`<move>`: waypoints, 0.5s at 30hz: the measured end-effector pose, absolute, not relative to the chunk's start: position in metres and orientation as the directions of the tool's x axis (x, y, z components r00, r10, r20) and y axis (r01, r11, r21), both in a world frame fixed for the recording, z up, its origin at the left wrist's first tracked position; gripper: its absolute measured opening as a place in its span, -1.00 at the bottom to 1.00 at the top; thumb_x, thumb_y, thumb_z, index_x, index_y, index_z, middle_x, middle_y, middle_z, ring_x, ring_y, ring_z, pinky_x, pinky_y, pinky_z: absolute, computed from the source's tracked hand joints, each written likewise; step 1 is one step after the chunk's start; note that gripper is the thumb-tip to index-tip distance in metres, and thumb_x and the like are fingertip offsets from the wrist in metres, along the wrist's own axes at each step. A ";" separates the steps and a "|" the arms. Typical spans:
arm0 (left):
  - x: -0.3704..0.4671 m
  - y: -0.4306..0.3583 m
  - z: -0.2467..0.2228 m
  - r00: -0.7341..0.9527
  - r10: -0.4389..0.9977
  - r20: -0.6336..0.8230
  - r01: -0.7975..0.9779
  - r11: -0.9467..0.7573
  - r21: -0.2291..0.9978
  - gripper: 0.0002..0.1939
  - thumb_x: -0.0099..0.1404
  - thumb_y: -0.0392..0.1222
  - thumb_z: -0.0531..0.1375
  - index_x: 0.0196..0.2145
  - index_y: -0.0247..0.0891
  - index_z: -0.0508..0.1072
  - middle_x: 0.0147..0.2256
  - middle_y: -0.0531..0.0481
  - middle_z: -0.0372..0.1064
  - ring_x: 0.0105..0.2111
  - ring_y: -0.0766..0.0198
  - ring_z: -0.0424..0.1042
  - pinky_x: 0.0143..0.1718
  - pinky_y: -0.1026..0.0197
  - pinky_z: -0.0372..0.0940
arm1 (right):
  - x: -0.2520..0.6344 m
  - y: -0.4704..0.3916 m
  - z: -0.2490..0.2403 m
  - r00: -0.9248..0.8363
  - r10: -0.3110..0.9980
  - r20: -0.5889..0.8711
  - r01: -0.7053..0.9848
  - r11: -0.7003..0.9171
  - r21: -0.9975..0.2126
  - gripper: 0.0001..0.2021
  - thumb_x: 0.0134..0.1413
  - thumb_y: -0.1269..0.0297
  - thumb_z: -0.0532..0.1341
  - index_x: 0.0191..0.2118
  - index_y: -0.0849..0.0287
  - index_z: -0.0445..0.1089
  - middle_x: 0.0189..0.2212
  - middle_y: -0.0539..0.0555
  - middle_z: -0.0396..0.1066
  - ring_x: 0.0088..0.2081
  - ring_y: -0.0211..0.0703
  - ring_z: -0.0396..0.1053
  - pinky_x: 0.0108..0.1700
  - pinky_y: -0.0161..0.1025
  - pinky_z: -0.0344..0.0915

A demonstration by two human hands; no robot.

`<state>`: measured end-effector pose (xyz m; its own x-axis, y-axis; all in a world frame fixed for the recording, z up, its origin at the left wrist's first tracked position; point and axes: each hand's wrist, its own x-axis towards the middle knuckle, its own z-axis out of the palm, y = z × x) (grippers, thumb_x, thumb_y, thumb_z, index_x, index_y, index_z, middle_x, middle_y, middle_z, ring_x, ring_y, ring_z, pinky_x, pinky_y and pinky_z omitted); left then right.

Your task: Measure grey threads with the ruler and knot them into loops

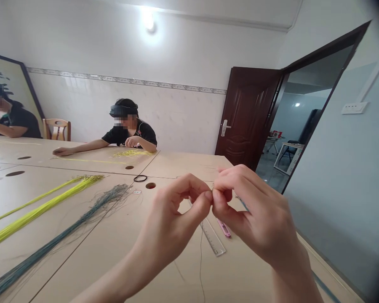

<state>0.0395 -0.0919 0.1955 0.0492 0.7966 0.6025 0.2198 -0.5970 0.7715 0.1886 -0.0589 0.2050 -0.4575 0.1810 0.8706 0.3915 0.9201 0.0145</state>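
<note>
My left hand (183, 214) and my right hand (255, 210) meet above the table, each with thumb and forefinger pinched together. Between the fingertips they grip a thin dark thread (201, 256), whose loose end hangs down toward the table's near side. The pinched part is mostly covered by my fingers, so I cannot see whether it is knotted. Under my hands lie a clear ruler (215, 242) and a pink cutter (224, 228), both partly hidden.
Left of my hands a blue-grey thread bundle (69, 225) and a yellow thread bundle (47, 212) stretch across the table (113, 269). Near a cable hole (150, 185) lies a black ring (140, 178). Across the table a person (131, 130) handles yellow strands (132, 154); another person sits far left.
</note>
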 end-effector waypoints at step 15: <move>0.025 -0.101 0.200 -0.079 0.714 0.695 0.141 -0.683 0.717 -0.83 0.30 -0.32 0.10 -0.46 -0.22 0.38 -0.49 0.13 0.33 -0.46 0.43 0.30 -0.43 0.39 0.23 | 0.190 -0.021 0.200 -0.346 0.530 0.774 0.502 0.802 -0.325 -0.88 0.22 0.32 0.07 -0.33 0.16 0.30 -0.39 -0.03 0.42 -0.33 -0.27 0.39 -0.35 -0.34 0.32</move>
